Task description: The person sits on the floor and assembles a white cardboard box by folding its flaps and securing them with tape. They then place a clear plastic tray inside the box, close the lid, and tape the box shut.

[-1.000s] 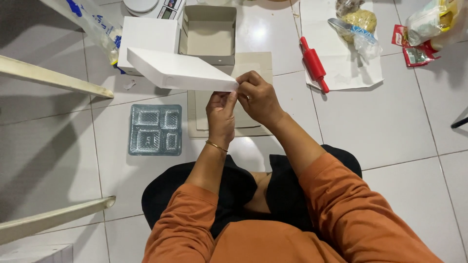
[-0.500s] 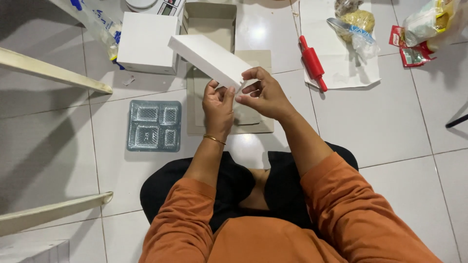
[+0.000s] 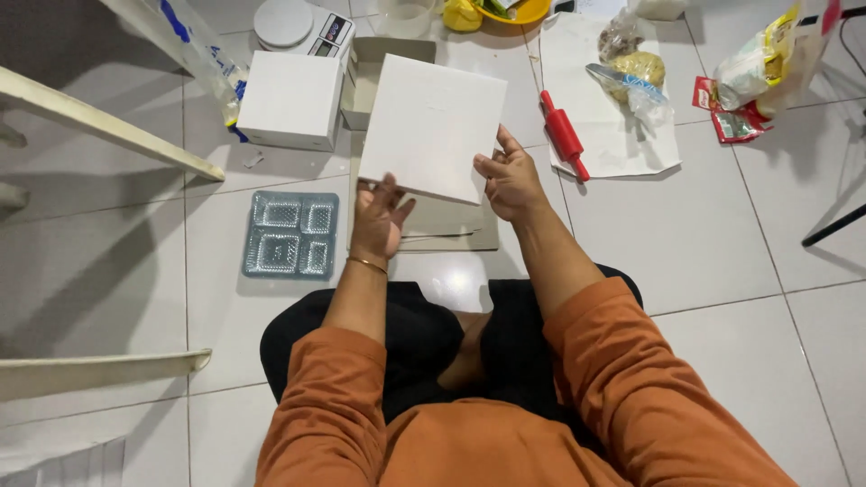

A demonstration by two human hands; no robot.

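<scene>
Box point(image 3: 431, 126): white, flat, held above floor
Right hand point(image 3: 511, 180): gripping box edge
Left hand point(image 3: 379, 218): fingers spread, under box corner
Tray point(image 3: 290, 234): clear, left of hands

Bright, even indoor light falls from above onto the glossy white floor point(image 3: 704, 243), which shows soft sheen but no harsh glare. Dim shadows spread left of the wooden legs point(image 3: 108, 126) and under the white box point(image 3: 433, 126). Focus is sharp; straight lines bow slightly toward the edges.

Glossy white tiled floor point(image 3: 722, 271)
</scene>
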